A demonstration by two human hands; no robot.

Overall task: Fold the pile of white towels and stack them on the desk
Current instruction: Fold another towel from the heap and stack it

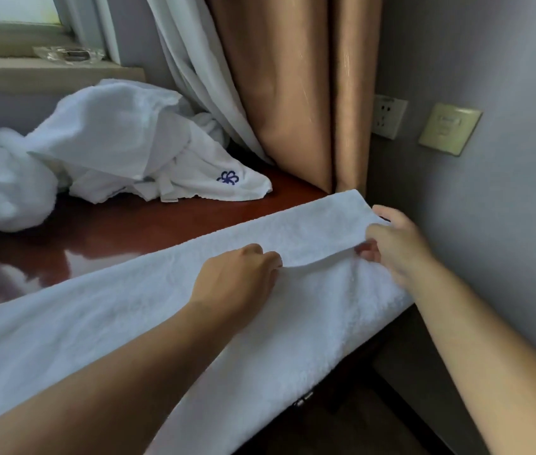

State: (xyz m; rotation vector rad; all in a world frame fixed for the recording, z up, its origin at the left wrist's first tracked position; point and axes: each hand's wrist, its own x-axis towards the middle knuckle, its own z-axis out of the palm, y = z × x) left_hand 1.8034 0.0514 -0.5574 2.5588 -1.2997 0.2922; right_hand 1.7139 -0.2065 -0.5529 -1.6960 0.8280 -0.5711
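Note:
A long white towel (102, 326) lies folded lengthwise across the front of the dark red desk (122, 231), its near side hanging over the front edge. My left hand (237, 280) pinches the folded edge of the top layer near the towel's right end. My right hand (391, 244) grips the same top layer at the right end and lifts it slightly, so a small gap shows beneath. A crumpled pile of white towels (119, 142) sits at the back left of the desk, one with a blue flower mark (228, 178).
Tan and white curtains (292, 93) hang behind the desk's right back corner. A grey wall (489, 208) with a socket (388, 116) and a switch plate (449, 128) stands close on the right. A window sill (46, 70) runs along the back left.

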